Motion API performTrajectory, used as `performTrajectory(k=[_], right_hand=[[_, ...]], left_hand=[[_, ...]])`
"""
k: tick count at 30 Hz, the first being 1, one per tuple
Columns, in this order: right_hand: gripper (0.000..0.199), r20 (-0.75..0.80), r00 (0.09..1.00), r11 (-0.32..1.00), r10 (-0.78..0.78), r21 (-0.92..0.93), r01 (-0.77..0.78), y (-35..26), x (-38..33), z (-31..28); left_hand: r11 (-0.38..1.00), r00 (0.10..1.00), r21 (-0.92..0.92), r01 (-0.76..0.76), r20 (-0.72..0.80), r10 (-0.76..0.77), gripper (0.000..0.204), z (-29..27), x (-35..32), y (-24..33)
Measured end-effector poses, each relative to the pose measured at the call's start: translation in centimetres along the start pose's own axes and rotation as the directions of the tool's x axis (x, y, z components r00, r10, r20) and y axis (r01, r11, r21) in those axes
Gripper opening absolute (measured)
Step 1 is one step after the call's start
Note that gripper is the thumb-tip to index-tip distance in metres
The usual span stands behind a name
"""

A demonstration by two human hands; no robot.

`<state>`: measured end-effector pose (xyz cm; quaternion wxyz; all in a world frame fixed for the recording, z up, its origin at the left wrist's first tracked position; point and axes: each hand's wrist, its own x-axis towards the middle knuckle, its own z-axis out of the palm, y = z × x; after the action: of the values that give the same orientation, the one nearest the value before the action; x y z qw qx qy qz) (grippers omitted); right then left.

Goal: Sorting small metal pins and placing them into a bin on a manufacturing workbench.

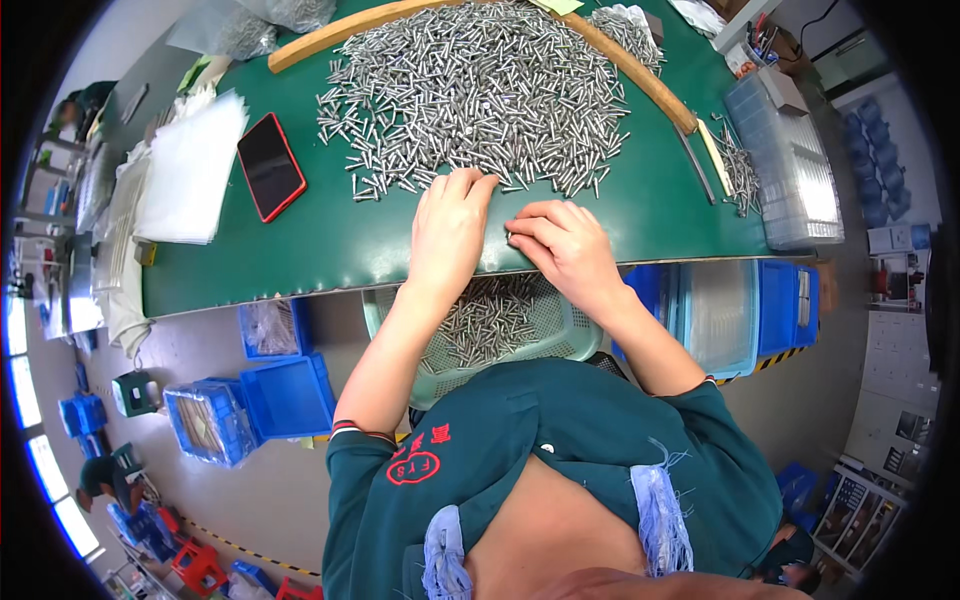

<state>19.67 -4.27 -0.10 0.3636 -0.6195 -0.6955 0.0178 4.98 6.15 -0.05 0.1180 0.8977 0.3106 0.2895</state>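
Note:
A wide heap of small silvery metal pins (480, 95) lies on the green tabletop (330, 240). My left hand (450, 222) is at the heap's near edge with its fingers curled together. Whether a pin is between those fingertips is hidden. Closer to the table's front edge, my right hand (568, 243) pinches a small metal pin, of which only a shiny end shows at the fingertips. Below the edge, a pale green perforated basket (585, 338) holds many more pins (485, 325) between my forearms.
Wooden strips (640, 75) border the heap. A red-edged phone (271, 168) and white sheets (195, 170) lie to the left. Clear plastic boxes (790, 170) stand at the right, beside a smaller pin pile (738, 170). Blue bins (290, 395) sit below the table.

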Motion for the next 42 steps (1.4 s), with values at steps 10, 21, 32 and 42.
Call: performTrajectory(k=[10, 21, 32, 42], right_hand=[[0.016, 0.003, 0.999, 0.996, 0.036, 0.08, -0.036, 0.0, 0.4, 0.0], [0.017, 0.077, 0.997, 1.0, -0.001, 0.001, 0.001, -0.3, 0.2, -0.2], [0.018, 0.026, 0.999, 1.0, -0.027, -0.011, 0.027, 0.0, -0.7, -0.5], [0.023, 0.037, 0.999, 1.0, 0.008, 0.01, -0.008, 0.5, 0.4, -0.6]], left_hand=[[0.923, 0.987, -0.356, 0.148, 0.114, -0.114, 0.024, -1.4, -2.1, 0.9], [0.945, 0.99, -0.325, 0.039, 0.139, 0.007, 0.03, -0.9, 0.4, 0.5], [0.988, 0.983, -0.08, -0.129, 0.124, 0.138, 0.033, -1.7, -0.6, -0.8], [0.99, 0.983, -0.074, -0.116, 0.133, 0.125, 0.026, -2.3, -2.5, 0.7]])
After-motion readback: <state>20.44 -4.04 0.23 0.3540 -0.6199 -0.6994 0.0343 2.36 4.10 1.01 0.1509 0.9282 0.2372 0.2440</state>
